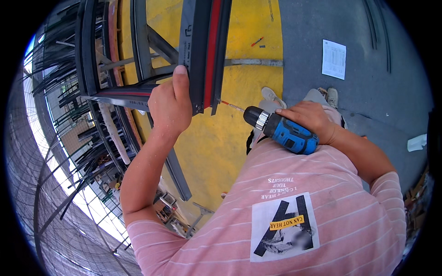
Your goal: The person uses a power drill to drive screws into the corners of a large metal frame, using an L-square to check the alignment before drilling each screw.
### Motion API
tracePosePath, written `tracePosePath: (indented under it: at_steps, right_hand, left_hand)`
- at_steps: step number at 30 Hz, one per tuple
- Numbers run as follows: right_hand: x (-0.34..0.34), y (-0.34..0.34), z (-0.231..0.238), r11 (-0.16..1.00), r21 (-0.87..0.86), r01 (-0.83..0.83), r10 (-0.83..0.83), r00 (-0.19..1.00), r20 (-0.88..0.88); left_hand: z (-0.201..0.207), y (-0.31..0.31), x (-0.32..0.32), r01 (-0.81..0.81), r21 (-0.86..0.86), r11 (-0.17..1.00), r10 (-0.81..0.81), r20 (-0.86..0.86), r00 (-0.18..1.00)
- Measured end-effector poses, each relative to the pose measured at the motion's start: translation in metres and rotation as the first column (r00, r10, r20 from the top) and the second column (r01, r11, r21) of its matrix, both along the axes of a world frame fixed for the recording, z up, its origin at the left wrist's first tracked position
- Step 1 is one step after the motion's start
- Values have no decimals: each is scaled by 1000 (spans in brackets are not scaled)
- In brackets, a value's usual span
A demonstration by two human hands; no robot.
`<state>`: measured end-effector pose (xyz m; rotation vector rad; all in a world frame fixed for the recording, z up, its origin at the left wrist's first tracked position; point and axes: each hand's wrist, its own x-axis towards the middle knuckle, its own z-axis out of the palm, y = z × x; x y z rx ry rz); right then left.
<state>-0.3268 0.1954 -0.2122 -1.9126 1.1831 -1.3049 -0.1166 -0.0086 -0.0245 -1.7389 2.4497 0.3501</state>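
Observation:
My left hand (170, 103) is closed round the corner of a dark grey metal profile frame (195, 60), its thumb pointing up along the face. A red strip (212, 50) runs along the frame's outer side. In my right hand (309, 118) is a blue and black cordless drill (291, 134), lying sideways close to my shirt; its grip is hidden behind the drill body. The long thin bit (232, 106) points left, and its tip meets or nearly meets the frame's outer edge near the lower corner.
Metal supports (172, 170) stand under the frame on a yellow floor (251, 27). Stacks of dark profiles (69, 50) fill the far left. On the grey floor to the right lie a printed sheet (334, 60) and long dark strips (370, 25). A red and black pen-like thing (257, 41) lies ahead.

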Motion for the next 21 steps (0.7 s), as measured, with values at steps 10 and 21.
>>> tracePosePath:
  at_steps: [10,21]
  right_hand:
    - [8,9,5,998,35,44,-45,998,41]
    - [23,26,-2,923,349,158,-153,987,-44]
  left_hand:
    - [0,3,-3,-36,-15,999,37,23,999]
    - [-1,-3,0,-53,17,998,53,-17,998]
